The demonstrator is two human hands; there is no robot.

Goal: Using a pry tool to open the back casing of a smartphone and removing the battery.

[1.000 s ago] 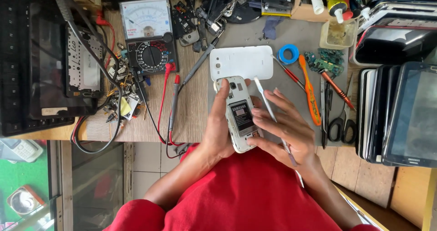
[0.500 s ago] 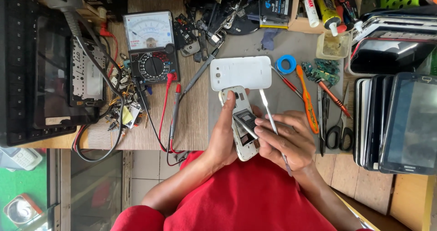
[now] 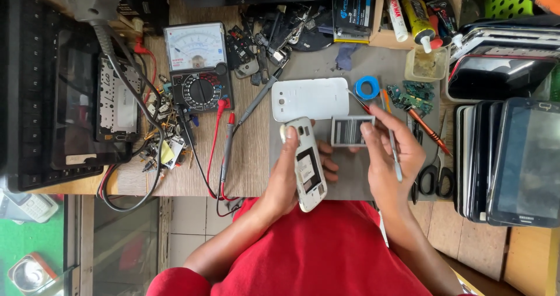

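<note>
Gripping an open-backed white phone (image 3: 308,163) in the left hand (image 3: 287,176), fingers wrapped shut around its edges, battery bay facing up, just below the loose white back cover (image 3: 310,99). Pinching a flat grey battery (image 3: 351,130) with the right hand (image 3: 389,159), fingers closed on its right end, also clasping a thin metal tool (image 3: 394,155), just right of the phone. Lying left of the cover: an analog multimeter (image 3: 198,65) with red probes (image 3: 224,138) on the wooden surface (image 3: 251,156).
</note>
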